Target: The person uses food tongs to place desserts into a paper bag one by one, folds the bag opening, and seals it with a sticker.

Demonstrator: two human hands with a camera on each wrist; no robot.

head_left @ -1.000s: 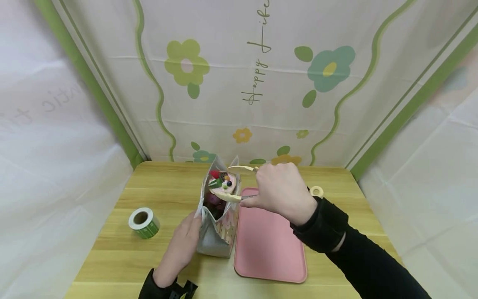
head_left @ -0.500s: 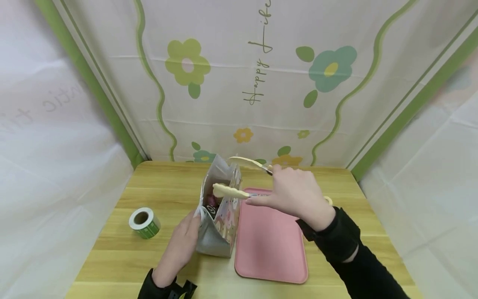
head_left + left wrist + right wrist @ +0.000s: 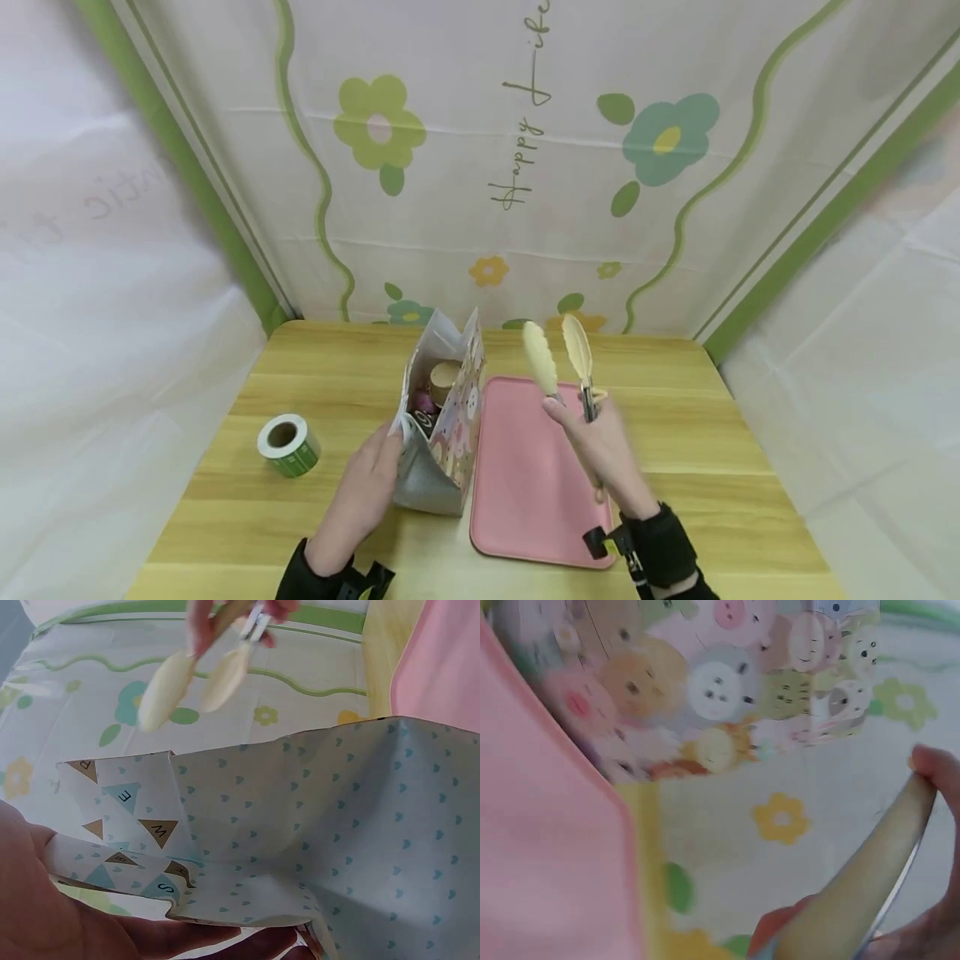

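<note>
A printed paper bag (image 3: 442,433) stands open on the wooden table (image 3: 225,500). My left hand (image 3: 360,492) pinches its near rim (image 3: 172,900). Inside the bag I see several small items, one tan (image 3: 444,377), one purple. My right hand (image 3: 600,454) holds cream tongs (image 3: 558,354) above the pink tray (image 3: 525,483); the tongs point away from me with their jaws apart and nothing between them. The tongs (image 3: 195,675) show blurred in the left wrist view, and one arm of the tongs (image 3: 855,892) fills the right wrist view beside the bag's animal print (image 3: 720,682).
A roll of green-and-white labels (image 3: 287,445) lies on the table to the left of the bag. The pink tray has nothing on it. A floral curtain (image 3: 480,167) backs the table, with white sheets at both sides.
My right hand carried a small decorated cake in the tongs to the bag's mouth, let it drop inside, then drew the empty tongs right and back over the tray. The left hand stayed put.
</note>
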